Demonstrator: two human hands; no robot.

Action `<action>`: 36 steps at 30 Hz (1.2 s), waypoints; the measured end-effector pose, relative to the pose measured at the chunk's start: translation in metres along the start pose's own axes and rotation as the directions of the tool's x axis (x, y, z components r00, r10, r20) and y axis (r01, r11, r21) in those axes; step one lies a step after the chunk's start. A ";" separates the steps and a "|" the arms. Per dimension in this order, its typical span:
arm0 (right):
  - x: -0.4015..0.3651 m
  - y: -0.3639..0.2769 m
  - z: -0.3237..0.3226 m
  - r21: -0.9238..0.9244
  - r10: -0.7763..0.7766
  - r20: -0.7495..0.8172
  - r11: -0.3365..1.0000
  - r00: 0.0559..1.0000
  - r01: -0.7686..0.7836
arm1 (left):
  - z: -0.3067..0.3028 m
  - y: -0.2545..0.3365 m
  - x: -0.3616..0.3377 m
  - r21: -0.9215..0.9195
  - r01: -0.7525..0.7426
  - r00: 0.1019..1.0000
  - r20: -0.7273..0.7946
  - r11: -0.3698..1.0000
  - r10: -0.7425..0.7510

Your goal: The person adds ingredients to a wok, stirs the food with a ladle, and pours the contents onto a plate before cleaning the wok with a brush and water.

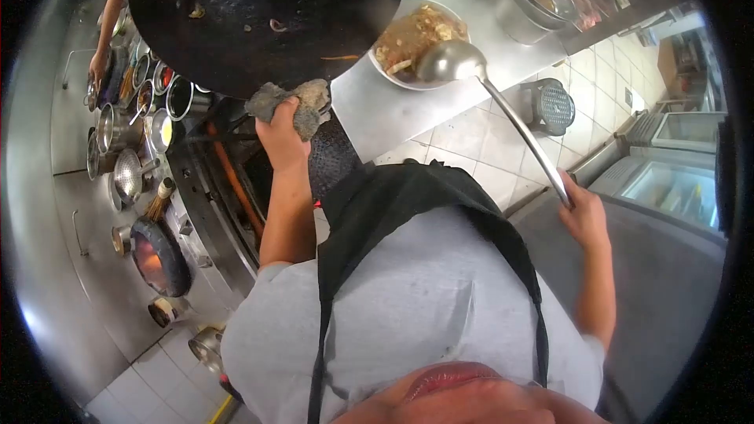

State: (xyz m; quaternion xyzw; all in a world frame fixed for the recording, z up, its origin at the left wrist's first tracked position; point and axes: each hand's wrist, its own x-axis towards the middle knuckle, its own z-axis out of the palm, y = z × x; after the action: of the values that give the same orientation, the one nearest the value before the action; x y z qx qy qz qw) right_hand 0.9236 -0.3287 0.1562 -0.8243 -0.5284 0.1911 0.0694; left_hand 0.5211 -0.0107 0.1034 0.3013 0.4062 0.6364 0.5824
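My left hand (283,137) is closed around a grey, worn cloth (312,97), which presses against the near rim of a large dark wok (267,39). The wok is tilted up, and a few food scraps cling to its oily inner face. In my right hand (585,216) is the handle end of a long metal ladle (453,63). The ladle's bowl rests over a white bowl (428,88) of cooked food in brown sauce, its rounded underside facing up. The bowl stands on the steel counter, just right of the wok; the ladle covers part of the food.
Along the left side stand several seasoning pots (118,129), a strainer (129,175) and a burner with flame (157,259). Another person's arm (110,20) reaches among them. Metal basins (538,0) sit on the counter (377,114). A stool (552,106) and a glass-topped fridge (671,184) are at right.
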 end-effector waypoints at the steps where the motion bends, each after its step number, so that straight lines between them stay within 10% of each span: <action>1: 0.010 0.004 0.011 0.020 -0.013 -0.001 1.000 1.000 0.013 | 0.001 0.002 -0.002 0.028 -0.005 1.000 -0.023 1.000 0.005; 6: 0.022 0.010 0.033 -0.024 -0.091 -0.055 0.996 0.994 0.090 | -0.010 0.005 -0.012 0.066 -0.067 0.995 -0.064 0.996 0.071; 16: 0.063 -0.057 0.057 0.669 0.013 0.182 0.731 0.983 -0.133 | -0.020 0.011 -0.031 0.047 -0.199 0.968 -0.147 0.979 0.203; 21: 0.065 -0.051 0.073 0.653 0.047 0.248 0.730 0.968 -0.203 | -0.042 0.014 -0.033 0.088 -0.210 0.948 -0.225 0.974 0.225; 28: 0.042 -0.008 0.066 0.142 -0.144 -0.162 0.976 0.976 0.168 | -0.050 0.027 -0.041 0.066 -0.173 0.960 -0.212 0.983 0.183; 36: 0.022 -0.018 0.080 -0.613 -0.334 -0.301 0.786 0.893 0.087 | -0.131 0.064 -0.031 0.012 -0.124 0.965 -0.230 0.992 0.124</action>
State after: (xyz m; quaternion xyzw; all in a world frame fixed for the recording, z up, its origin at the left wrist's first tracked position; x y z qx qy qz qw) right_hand 0.8853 -0.3086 0.0829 -0.7605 -0.6265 -0.1593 -0.0609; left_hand 0.3819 -0.0624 0.0977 0.2496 0.4506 0.7027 0.4907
